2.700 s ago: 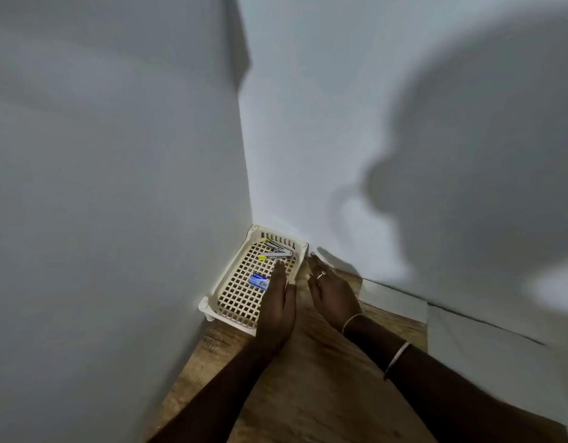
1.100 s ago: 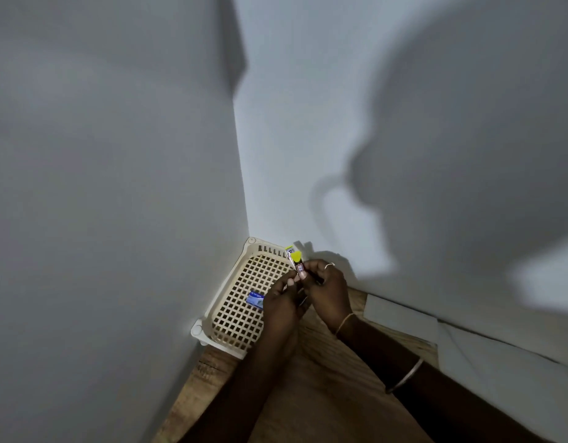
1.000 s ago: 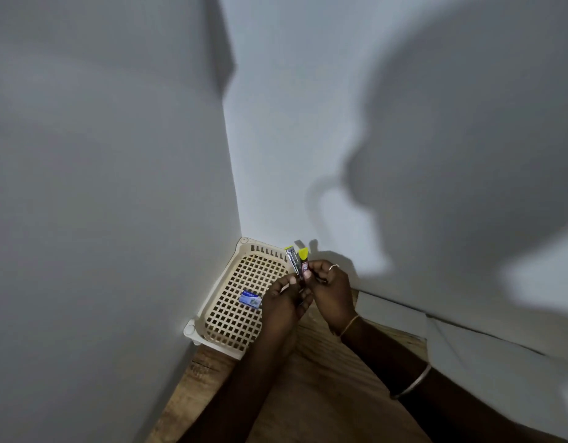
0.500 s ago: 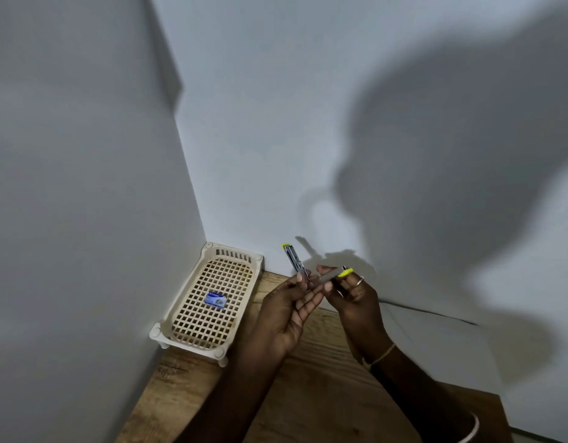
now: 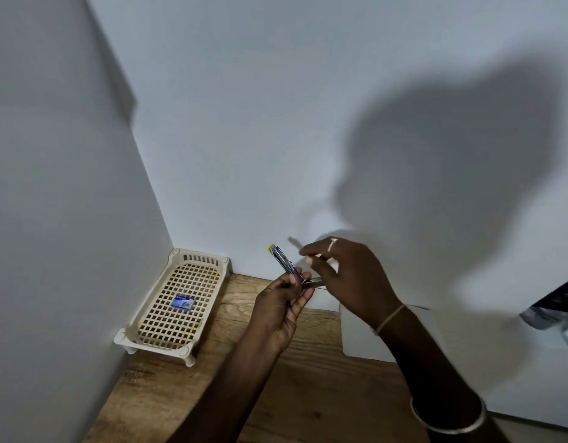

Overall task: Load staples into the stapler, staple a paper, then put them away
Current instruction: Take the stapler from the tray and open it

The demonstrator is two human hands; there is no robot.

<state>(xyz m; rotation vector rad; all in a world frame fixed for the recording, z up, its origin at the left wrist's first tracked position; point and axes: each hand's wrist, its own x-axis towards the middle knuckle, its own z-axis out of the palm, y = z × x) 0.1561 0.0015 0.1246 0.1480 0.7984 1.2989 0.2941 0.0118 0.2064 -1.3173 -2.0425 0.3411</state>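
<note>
Stapler (image 5: 282, 261), swung open, is pinched at its near end by the left hand (image 5: 282, 306) above the table (image 5: 308, 394) right of the basket (image 5: 202, 258), its other arm hidden behind the blurred right hand (image 5: 343, 276), grip unclear.

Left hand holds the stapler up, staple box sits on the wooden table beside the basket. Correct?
Not quite: the head view shows the blue staple box lying inside the cream basket, not on the wooden table beside it. The left hand does hold the stapler up.
</note>
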